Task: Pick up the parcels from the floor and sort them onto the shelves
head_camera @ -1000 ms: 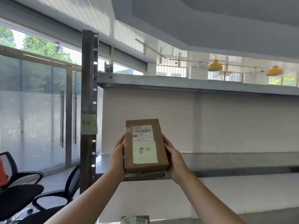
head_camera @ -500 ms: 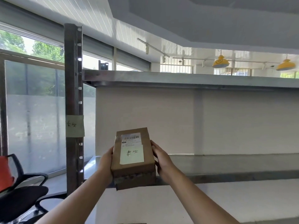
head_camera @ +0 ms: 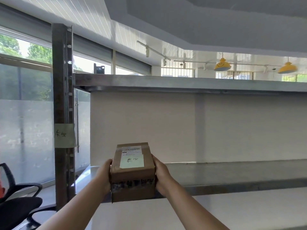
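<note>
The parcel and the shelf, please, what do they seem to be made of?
The parcel looks like matte brown cardboard: folded edges, taped seams, paper labels. The shelf is probably steel, galvanised or stainless: dull grey sheen with soft reflections.

Frosted windows [head_camera: 25, 122], yellow pendant lamps [head_camera: 222, 65].

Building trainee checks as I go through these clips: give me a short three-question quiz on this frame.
1. True or false: only the right hand holds the parcel.
2. Besides the note on the parcel, where is another handwritten paper label? A. on the shelf post B. on a ladder C. on a trolley
3. What colour are the hanging lamps?
Key: 1 false, the left hand grips it too. 2 A. 3 yellow.
</note>
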